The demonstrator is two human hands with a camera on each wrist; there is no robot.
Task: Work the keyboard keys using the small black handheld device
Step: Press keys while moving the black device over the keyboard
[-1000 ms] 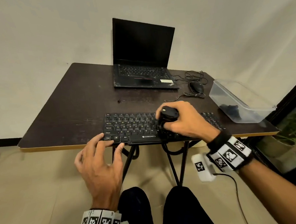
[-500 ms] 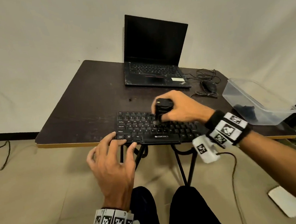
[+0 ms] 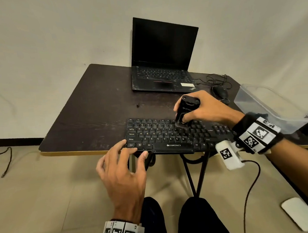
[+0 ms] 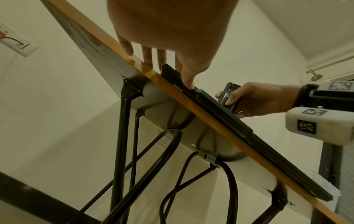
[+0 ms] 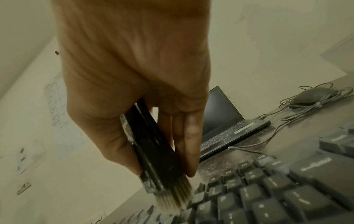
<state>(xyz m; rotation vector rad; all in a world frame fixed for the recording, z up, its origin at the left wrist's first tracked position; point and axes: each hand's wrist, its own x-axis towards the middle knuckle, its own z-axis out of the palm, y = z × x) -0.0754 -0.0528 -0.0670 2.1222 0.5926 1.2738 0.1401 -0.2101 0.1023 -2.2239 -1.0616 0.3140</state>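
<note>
A black Zebronics keyboard (image 3: 161,135) lies along the near edge of the dark table (image 3: 95,120). My right hand (image 3: 203,109) grips a small black handheld device (image 3: 186,108) upright, with its lower end on the far key rows right of centre. The right wrist view shows pale bristles (image 5: 172,198) at the end of the device (image 5: 151,145), touching the keys (image 5: 268,191). My left hand (image 3: 123,165) rests with spread fingers on the keyboard's near left corner, its thumb (image 4: 188,80) against the front edge of the keyboard (image 4: 210,104).
An open laptop (image 3: 161,61) with a dark screen stands at the back of the table. A wired mouse (image 3: 220,92) and its coiled cable lie to its right. A clear plastic tub (image 3: 268,105) sits at the right edge. Cables run across the floor.
My right hand has carried the device from the near key rows to the far rows. My left hand has stayed on the keyboard's near left corner. The head view has shifted.
</note>
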